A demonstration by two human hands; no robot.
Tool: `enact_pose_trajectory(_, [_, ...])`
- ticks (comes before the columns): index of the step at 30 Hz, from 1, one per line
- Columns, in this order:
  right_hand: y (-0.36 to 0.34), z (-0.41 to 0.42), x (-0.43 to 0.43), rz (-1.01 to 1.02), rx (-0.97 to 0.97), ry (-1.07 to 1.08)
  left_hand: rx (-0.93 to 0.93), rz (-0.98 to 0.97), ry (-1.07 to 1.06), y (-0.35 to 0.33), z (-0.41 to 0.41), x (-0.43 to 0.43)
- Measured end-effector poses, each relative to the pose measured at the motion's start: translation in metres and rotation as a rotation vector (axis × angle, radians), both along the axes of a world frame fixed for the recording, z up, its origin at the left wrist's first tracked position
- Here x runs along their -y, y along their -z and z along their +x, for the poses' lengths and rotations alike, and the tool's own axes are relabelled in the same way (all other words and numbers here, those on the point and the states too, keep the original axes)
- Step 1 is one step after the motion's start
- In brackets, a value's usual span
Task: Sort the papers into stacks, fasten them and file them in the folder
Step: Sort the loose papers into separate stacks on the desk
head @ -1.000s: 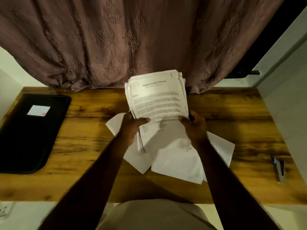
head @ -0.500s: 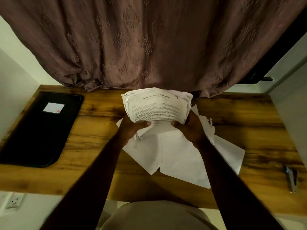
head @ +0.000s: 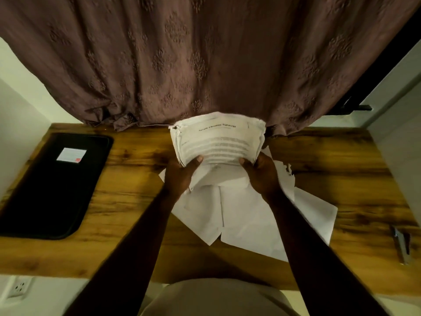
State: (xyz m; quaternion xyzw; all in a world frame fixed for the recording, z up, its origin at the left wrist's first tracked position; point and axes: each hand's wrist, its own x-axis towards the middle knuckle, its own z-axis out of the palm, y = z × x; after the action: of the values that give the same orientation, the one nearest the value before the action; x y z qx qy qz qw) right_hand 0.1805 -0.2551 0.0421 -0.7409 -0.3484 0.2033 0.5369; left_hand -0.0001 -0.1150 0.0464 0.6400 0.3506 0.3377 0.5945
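The left hand and right hand are gripping the paper stack by its near edge, above the middle of the wooden table. Each thumb is pressing on the top page; the other fingers are curling behind the stack, hidden. Body text is blurring beyond reading. Loose sheets are lying beneath, partly covered by the forearms. The black folder is lying at the left, the stapler at the right. A curtain is hanging behind.
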Motion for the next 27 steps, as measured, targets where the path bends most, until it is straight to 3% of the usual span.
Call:
enact_pose_trajectory(4, [0.017,-0.002,-0.004,-0.245,0.088,-0.039,-0.182,0.013,-0.012,0.022,-0.004,0.005])
enact_pose_trajectory(9, [-0.005,0.012,-0.006,-0.105,0.097,0.03,-0.124,0.003,-0.027,-0.008,0.014,-0.005])
enact_pose_trajectory(13, [-0.016,0.029,0.015,-0.11,0.026,0.072,-0.121,-0.017,0.139,-0.026,0.039,-0.009])
enact_pose_trajectory(18, [-0.008,0.054,0.072,-0.148,-0.01,0.138,-0.092,-0.214,0.31,-0.012,0.087,0.021])
enact_pose_trajectory(24, [-0.001,0.086,0.156,-0.364,0.029,0.326,-0.133,-0.446,0.481,0.005,0.15,0.095])
enact_pose_trajectory(27, [0.003,0.106,0.194,-0.387,-0.032,0.398,-0.16,-0.414,0.578,0.017,0.176,0.128])
